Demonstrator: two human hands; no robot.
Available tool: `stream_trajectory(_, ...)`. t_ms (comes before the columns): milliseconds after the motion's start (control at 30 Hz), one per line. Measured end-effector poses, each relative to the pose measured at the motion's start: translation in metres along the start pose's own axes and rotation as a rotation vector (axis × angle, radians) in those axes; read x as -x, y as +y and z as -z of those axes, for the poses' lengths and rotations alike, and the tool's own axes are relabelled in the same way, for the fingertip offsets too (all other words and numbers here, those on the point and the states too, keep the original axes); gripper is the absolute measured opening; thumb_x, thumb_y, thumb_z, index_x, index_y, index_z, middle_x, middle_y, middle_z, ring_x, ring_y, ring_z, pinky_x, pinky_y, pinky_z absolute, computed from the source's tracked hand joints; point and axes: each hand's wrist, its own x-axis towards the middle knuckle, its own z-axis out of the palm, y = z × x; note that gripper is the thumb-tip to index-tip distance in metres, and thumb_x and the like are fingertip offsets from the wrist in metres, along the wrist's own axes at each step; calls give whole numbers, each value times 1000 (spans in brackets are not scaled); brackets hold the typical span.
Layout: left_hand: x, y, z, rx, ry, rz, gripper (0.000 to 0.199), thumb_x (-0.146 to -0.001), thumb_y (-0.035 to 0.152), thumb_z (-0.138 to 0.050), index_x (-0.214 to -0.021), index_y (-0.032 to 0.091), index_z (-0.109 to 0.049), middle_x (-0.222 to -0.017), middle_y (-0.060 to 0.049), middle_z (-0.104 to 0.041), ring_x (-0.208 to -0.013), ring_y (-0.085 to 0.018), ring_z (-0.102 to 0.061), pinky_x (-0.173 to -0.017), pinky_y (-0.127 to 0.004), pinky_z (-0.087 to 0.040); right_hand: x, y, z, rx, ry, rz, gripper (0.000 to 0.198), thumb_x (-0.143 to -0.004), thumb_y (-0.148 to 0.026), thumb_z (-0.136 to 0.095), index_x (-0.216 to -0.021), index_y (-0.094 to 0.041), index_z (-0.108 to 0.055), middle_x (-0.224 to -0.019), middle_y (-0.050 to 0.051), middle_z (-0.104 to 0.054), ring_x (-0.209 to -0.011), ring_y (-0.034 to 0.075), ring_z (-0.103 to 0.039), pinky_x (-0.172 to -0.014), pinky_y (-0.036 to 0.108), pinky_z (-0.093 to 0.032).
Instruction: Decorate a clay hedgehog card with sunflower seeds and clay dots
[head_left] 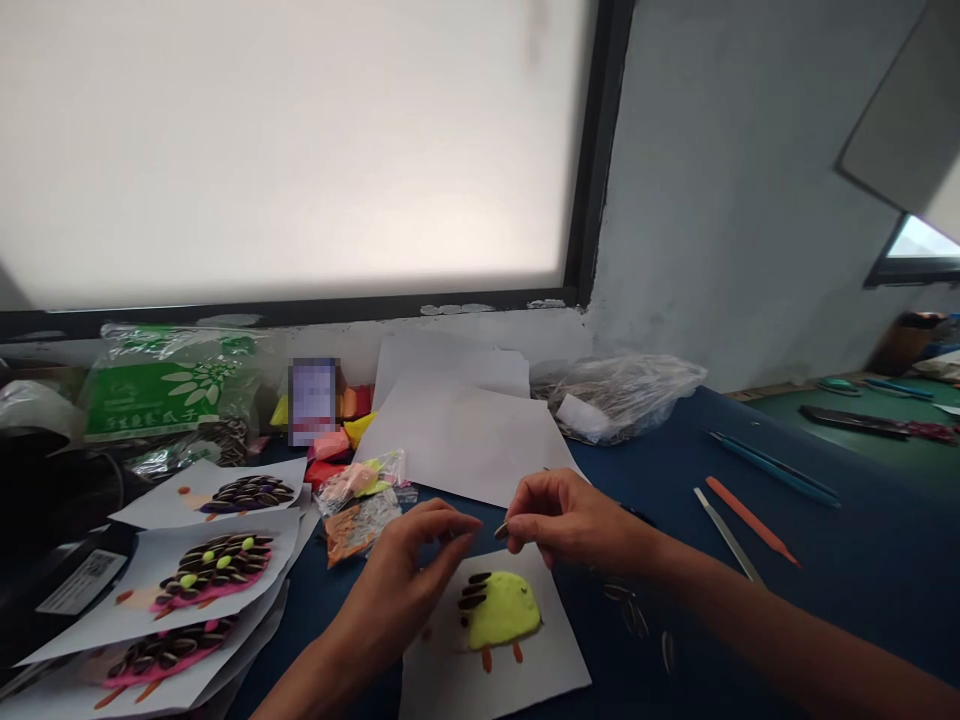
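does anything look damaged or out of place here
The window frame has ragged pale patches along its bottom, perhaps chipped paint or plaster. Loose seeds lie scattered on the blue table, right of the paper bearing the yellow shape, possibly on purpose.

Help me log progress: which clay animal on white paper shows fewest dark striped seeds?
The yellow-green clay animal nearest the right hand: only a few seeds line its left edge, whereas the pink and purple animals at left are densely covered.
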Motion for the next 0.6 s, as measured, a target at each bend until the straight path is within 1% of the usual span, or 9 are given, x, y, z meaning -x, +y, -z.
stream_trajectory(33, 1, 4, 0, 24, -24, 17, 27, -87, 41, -52, -90, 22, -71, -90, -4, -67, -84, -20, -60, -75, -29, -48, 0, 1, -3, -22, 10, 10, 14, -79, -29, -64, -79, -14, -62, -73, 2, -68, -50, 6, -50, -48, 18, -39)
stream_trajectory(100, 1, 9, -1, 57, -55, 40, 29, -85, 46, -55, -85, 21, -71, -85, -3, -66, -80, -19, -59, -72, -27, -47, 1, 0, -8, -37, 21, 37, 14, -80, -28, -64, -78, -15, -63, -71, 1, -66, -51, 6, -47, -48, 18, -39)
stream_trajectory(200, 1, 12, -1, 98, -78, 79, 37, -85, 51, -53, -74, 19, -68, -71, -1, -61, -69, -16, -54, -63, -25, -43, 4, -4, -14, 0, 27, 75, 15, -83, -29, -62, -79, -15, -63, -72, 1, -65, -54, 8, -49, -50, 19, -41)
stream_trajectory(267, -1, 13, 1, 138, -92, 110, 40, -84, 54, -52, -73, 18, -66, -68, 0, -59, -67, -16, -52, -62, -25, -42, 7, -5, -16, 131, 102, 158, 13, -84, -28, -62, -85, -16, -66, -77, 2, -65, -59, 10, -52, -53, 21, -44)
stream_trajectory(367, -2, 15, 5, 196, -119, 139, 42, -80, 57, -53, -71, 18, -63, -70, -1, -60, -71, -17, -53, -65, -25, -42, 9, -4, -18, 448, 210, 409, 10, -84, -22, -64, -91, -19, -69, -86, 3, -64, -69, 12, -56, -61, 23, -45)
stream_trajectory(433, -3, 17, 8, 210, -143, 152, 42, -79, 58, -53, -70, 18, -62, -70, -1, -61, -72, -17, -54, -66, -25, -43, 10, -1, -18, 613, 205, 559, 10, -88, -20, -59, -90, -20, -69, -86, 3, -63, -73, 13, -58, -64, 23, -45)
stream_trajectory(467, -3, 17, 8, 212, -157, 156, 41, -79, 58, -53, -71, 18, -62, -70, -1, -61, -73, -18, -55, -66, -25, -44, 10, 1, -18, 670, 196, 608, 14, -91, -21, -55, -89, -20, -69, -86, 4, -63, -74, 13, -58, -65, 23, -45)
stream_trajectory(533, -3, 17, 9, 207, -172, 153, 41, -81, 57, -51, -70, 19, -62, -71, -1, -63, -75, -18, -57, -69, -25, -45, 10, 3, -18, 739, 191, 653, 21, -95, -23, -49, -90, -19, -68, -85, 5, -63, -73, 13, -57, -65, 24, -45)
stream_trajectory(600, -3, 13, 9, 177, -149, 135, 42, -83, 55, -47, -73, 19, -64, -74, -2, -65, -77, -19, -58, -72, -27, -46, 9, 5, -17, 748, 204, 632, 20, -95, -22, -49, -89, -18, -67, -84, 5, -63, -73, 13, -57, -65, 24, -44)
